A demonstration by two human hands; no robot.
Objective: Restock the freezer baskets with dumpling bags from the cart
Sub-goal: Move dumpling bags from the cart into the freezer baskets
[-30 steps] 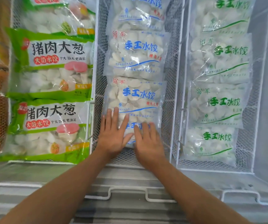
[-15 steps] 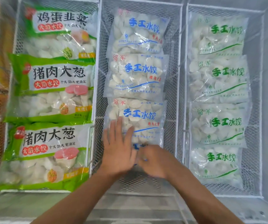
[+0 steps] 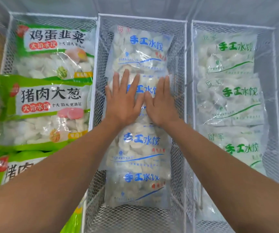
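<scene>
Both hands have moved up the middle basket, the left hand and right hand now pressing flat, fingers straight, on the second blue-print bag, settling the row.

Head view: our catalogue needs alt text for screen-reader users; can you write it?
Both hands, left hand and right hand, press flat on a blue-print dumpling bag in the middle wire basket. Green-label bags fill the basket to its left, green-print bags the one to its right.
</scene>
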